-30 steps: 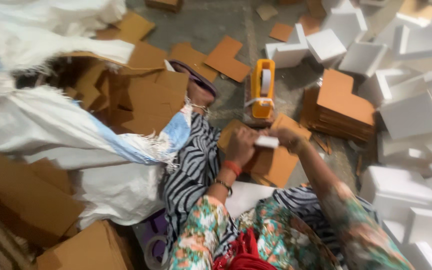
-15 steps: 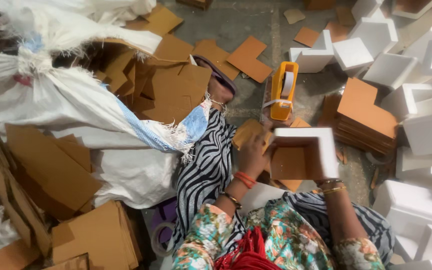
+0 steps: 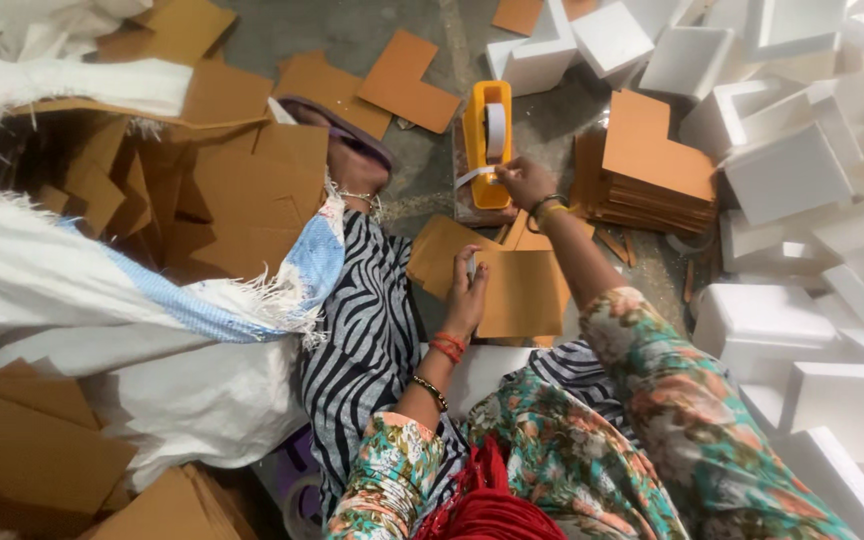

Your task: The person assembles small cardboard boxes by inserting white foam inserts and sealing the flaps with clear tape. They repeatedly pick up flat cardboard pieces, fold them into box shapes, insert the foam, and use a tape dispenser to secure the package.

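My left hand (image 3: 469,288) grips the left edge of a flat brown cardboard piece (image 3: 522,292) held over my lap, with a thin white edge showing under the fingers. My right hand (image 3: 524,182) reaches forward to a yellow tape dispenser (image 3: 487,143) on the floor and pinches the loose strip of tape coming off its roll. A stack of L-shaped brown cardboard pieces (image 3: 652,165) lies just right of the dispenser.
White foam corner blocks (image 3: 802,170) are heaped at the right and top. A white woven sack (image 3: 122,300) stuffed with cardboard cutouts lies at the left. Loose cardboard pieces (image 3: 407,85) litter the concrete floor. A sandalled foot (image 3: 352,150) rests by the sack.
The white-rimmed piece held up in both hands has come down over my lap. My right hand has left it and gone forward to the tape dispenser. The left hand keeps hold.
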